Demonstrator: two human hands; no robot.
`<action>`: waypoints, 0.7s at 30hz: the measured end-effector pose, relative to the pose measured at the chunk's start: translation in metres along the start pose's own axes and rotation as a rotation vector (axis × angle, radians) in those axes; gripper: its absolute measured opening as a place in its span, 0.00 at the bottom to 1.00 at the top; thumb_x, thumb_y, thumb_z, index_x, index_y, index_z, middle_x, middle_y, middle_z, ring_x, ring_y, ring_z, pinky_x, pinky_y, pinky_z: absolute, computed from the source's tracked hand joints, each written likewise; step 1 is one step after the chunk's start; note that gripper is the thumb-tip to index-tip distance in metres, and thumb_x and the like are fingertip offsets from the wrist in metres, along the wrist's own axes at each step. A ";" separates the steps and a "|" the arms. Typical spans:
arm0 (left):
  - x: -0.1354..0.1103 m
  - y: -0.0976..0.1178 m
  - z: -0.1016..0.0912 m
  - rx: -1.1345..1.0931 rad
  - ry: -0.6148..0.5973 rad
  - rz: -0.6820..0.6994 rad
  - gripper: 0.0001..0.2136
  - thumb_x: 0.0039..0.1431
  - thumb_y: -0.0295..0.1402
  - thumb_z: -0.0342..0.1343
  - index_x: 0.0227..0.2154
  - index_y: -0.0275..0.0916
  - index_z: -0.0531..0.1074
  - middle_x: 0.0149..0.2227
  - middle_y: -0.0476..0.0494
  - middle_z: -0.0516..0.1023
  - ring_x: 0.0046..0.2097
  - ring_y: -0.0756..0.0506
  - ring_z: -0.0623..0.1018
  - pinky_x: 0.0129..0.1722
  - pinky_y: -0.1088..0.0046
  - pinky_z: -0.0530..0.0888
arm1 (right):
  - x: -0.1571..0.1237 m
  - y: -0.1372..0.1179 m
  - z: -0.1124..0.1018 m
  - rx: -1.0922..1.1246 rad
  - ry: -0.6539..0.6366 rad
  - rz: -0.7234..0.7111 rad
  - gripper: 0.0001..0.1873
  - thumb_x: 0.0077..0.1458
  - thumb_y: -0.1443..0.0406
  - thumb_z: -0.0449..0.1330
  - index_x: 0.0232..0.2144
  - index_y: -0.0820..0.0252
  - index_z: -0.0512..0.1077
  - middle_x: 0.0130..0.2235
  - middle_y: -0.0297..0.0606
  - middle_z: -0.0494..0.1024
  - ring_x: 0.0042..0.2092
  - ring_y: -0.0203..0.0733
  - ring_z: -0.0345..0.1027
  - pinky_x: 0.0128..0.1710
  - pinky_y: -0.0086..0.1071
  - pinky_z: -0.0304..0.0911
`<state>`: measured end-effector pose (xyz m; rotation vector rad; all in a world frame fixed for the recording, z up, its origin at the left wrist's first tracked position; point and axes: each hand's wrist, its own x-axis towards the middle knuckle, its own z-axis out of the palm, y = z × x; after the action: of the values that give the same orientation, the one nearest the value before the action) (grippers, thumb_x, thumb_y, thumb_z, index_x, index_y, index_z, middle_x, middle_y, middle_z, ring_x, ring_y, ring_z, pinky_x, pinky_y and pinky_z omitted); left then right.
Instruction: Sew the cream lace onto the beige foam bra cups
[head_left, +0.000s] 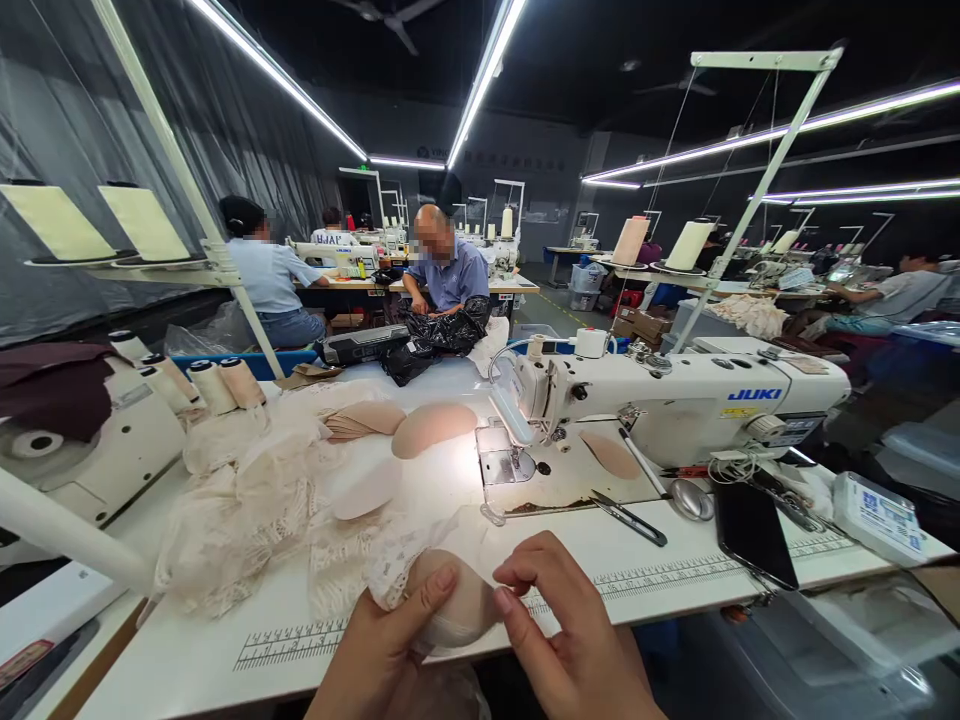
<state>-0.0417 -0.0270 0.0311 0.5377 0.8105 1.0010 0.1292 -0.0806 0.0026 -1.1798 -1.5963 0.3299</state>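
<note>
At the near edge of the white desk (pixel 675 590), both hands pinch one rounded, beige foam bra cup (pixel 457 610) with cream lace (pixel 375 575) wrapped over its left side. The left hand (pixel 382 650) comes up from below, its thumb pressed across the top of the cup and its fingers curled out of sight beneath, so the lace seems pinned flat against the foam. The right hand (pixel 570 640) has its fingers closed narrow on the cup's right rim, thumb tip nearly meeting the left thumb; held from both sides like this, the edge stays taut and lined up.

Just beyond the fingers, a heap of loose cream lace fabric (pixel 247 500) and two more beige foam cups (pixel 431 428) lie within reach. Ahead and to the right of the right fingers stands the white JUKI sewing machine (pixel 675 400), its needle plate (pixel 510 465) close enough to feed from here. Small black thread snips (pixel 626 515) and a dark phone (pixel 754 535) rest further right. Other people sit at desks behind.
</note>
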 end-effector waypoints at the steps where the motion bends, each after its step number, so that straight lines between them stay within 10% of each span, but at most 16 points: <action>1: 0.001 -0.002 -0.001 0.022 0.009 0.023 0.42 0.44 0.35 0.81 0.64 0.38 0.74 0.52 0.33 0.86 0.52 0.28 0.85 0.51 0.55 0.83 | 0.002 -0.003 0.001 -0.027 -0.015 -0.018 0.05 0.68 0.69 0.58 0.41 0.52 0.71 0.39 0.37 0.73 0.39 0.43 0.70 0.37 0.35 0.66; 11: 0.003 -0.015 -0.019 0.444 0.159 0.284 0.29 0.41 0.45 0.80 0.47 0.37 0.83 0.42 0.36 0.88 0.54 0.27 0.83 0.58 0.53 0.78 | 0.010 -0.005 0.008 -0.149 -0.020 -0.103 0.08 0.64 0.73 0.55 0.36 0.54 0.66 0.35 0.36 0.72 0.36 0.43 0.66 0.34 0.36 0.60; 18: 0.007 -0.025 -0.006 0.043 0.040 0.084 0.36 0.41 0.38 0.81 0.54 0.36 0.79 0.43 0.35 0.87 0.50 0.27 0.85 0.50 0.52 0.82 | 0.005 0.012 0.029 0.665 -0.072 0.580 0.17 0.68 0.52 0.58 0.32 0.54 0.62 0.28 0.27 0.58 0.30 0.37 0.48 0.30 0.31 0.49; 21: 0.010 -0.026 -0.001 -0.002 0.041 0.105 0.37 0.37 0.36 0.82 0.54 0.35 0.78 0.41 0.35 0.87 0.49 0.26 0.85 0.50 0.52 0.83 | 0.002 0.022 0.033 0.797 0.050 0.641 0.22 0.65 0.46 0.62 0.32 0.55 0.63 0.27 0.26 0.58 0.30 0.36 0.48 0.30 0.30 0.48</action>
<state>-0.0261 -0.0300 0.0085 0.5643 0.8244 1.1122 0.1125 -0.0571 -0.0250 -1.0005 -0.8401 1.2104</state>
